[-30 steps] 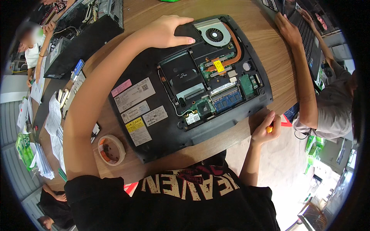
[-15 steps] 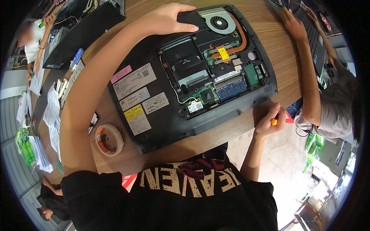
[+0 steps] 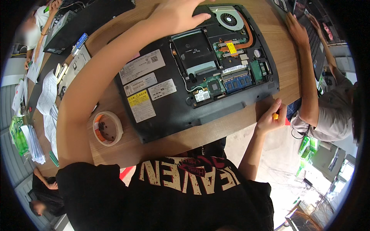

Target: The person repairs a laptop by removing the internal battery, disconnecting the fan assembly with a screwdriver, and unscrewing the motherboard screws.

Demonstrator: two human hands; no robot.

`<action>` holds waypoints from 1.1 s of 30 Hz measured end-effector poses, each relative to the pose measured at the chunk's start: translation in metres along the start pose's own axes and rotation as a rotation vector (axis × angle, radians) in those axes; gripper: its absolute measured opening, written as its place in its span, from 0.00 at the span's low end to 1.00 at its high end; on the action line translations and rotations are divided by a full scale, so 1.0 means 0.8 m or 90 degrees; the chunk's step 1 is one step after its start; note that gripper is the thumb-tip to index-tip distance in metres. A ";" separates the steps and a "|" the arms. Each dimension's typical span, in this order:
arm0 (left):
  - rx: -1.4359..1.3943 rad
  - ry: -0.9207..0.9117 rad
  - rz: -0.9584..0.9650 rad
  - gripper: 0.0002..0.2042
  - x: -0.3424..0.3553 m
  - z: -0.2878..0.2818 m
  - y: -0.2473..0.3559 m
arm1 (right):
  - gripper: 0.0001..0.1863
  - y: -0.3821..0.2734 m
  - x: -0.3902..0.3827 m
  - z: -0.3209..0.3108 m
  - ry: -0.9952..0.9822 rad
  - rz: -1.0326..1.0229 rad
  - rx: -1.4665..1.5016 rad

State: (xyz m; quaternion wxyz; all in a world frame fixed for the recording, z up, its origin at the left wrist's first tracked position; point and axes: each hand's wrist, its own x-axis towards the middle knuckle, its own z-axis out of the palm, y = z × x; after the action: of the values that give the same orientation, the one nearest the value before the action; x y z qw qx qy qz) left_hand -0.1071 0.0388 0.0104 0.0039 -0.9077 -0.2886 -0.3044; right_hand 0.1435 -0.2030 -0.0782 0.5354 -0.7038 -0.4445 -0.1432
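A black laptop (image 3: 173, 115) lies upside down on the wooden table with its bottom cover off. Its fan (image 3: 229, 20), copper heat pipe, blue memory module (image 3: 237, 83) and an empty-looking bay are exposed. My left hand (image 3: 181, 17) rests at the far edge beside the fan, thumb spread away from the fingers; the upper frame edge cuts off the fingertips. Just off the near right corner, my right hand (image 3: 271, 117) is closed round a tool with an orange handle end (image 3: 275, 116); its shaft is hidden.
A roll of tape (image 3: 97, 129) with small dark screws inside stands left of the laptop. Papers (image 3: 48, 100) and a black computer case (image 3: 61, 32) lie farther left. At the right, another person's hand (image 3: 297, 30) is at a second laptop (image 3: 317, 50).
The view has shifted; the laptop appears higher on its left side and slightly farther right. My left hand has moved up and right with it. My right hand still holds the tool.
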 end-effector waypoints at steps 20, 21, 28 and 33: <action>-0.115 -0.188 -0.055 0.13 -0.039 -0.051 0.062 | 0.17 0.001 -0.001 0.001 0.032 -0.001 0.043; -0.134 -0.193 -0.072 0.13 -0.033 -0.060 0.065 | 0.17 0.000 -0.001 0.001 0.032 0.003 0.037; -0.251 -0.273 -0.235 0.14 0.004 -0.123 0.077 | 0.17 -0.006 0.000 0.004 0.049 0.005 0.037; -0.482 -0.282 -0.354 0.14 0.004 -0.128 0.044 | 0.17 -0.005 0.000 0.004 0.044 0.006 0.041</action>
State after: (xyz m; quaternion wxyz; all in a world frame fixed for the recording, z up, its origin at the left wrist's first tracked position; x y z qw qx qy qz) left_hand -0.1433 -0.0075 0.1016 -0.4672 -0.7770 -0.3826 -0.1778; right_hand 0.1393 -0.2004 -0.0767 0.5732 -0.6829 -0.4270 -0.1507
